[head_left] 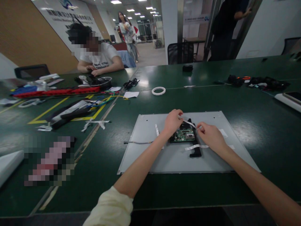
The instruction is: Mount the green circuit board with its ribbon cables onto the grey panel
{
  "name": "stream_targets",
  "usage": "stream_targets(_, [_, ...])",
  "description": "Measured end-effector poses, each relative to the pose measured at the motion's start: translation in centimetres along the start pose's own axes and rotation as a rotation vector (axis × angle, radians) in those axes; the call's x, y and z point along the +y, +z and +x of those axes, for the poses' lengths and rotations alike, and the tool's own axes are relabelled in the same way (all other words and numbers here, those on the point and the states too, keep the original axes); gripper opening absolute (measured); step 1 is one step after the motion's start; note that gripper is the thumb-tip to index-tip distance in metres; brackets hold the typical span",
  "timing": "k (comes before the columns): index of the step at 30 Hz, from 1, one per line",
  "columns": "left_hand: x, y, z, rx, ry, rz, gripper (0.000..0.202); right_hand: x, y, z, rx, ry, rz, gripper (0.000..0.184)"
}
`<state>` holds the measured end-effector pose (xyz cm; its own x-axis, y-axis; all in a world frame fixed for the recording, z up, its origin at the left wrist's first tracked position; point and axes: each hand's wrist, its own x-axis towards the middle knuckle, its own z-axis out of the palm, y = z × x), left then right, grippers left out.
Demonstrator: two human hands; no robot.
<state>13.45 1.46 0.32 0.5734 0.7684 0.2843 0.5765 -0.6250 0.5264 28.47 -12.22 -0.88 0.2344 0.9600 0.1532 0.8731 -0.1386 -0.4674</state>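
Note:
A grey metal panel (178,157) lies flat on the green table in front of me. A small green circuit board (184,135) sits on it over a black bracket (195,152). Both my hands pinch a strip of white tape (190,123) stretched over the board: my left hand (172,121) grips its far end, my right hand (209,134) its near end. More white tape strips (196,146) stick to the panel around the board. A thin cable (138,142) runs off the panel's left edge.
A roll of white tape (158,91) lies beyond the panel. To the left are red bars (56,91), coloured wires, black parts and yellow floor-style tape lines. A seated person (98,56) works at the far left. Black gear (258,82) lies at the right; people stand behind.

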Motion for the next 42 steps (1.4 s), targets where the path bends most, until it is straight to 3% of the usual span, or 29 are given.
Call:
stream_targets(4, [0.0, 0.0, -0.1, 0.055, -0.026, 0.024, 0.026, -0.2, -0.1, -0.1, -0.017, -0.001, -0.035, 0.015])
stream_targets(13, [-0.4, -0.2, 0.0, 0.055, -0.041, -0.001, 0.022, 0.0, -1.0, -0.4, -0.009, 0.063, -0.114, 0.013])
stream_targets(19, [-0.7, 0.0, 0.2, 0.017, 0.061, 0.051, 0.023, 0.6, -1.2, -0.5, -0.026, -0.049, 0.054, 0.019])
stream_targets(23, [-0.8, 0.1, 0.3, -0.035, 0.133, 0.104, 0.028, 0.9, -0.8, -0.3, -0.025, -0.019, 0.110, 0.021])
stream_targets(34, [-0.5, -0.1, 0.1, -0.050, 0.024, 0.141, 0.029, 1.6, -1.7, -0.2, -0.068, 0.043, 0.115, 0.023])
stream_targets(42, [-0.5, -0.4, 0.3, -0.026, -0.061, 0.075, 0.028, 1.6, -1.4, -0.1, -0.071, -0.040, 0.191, 0.028])
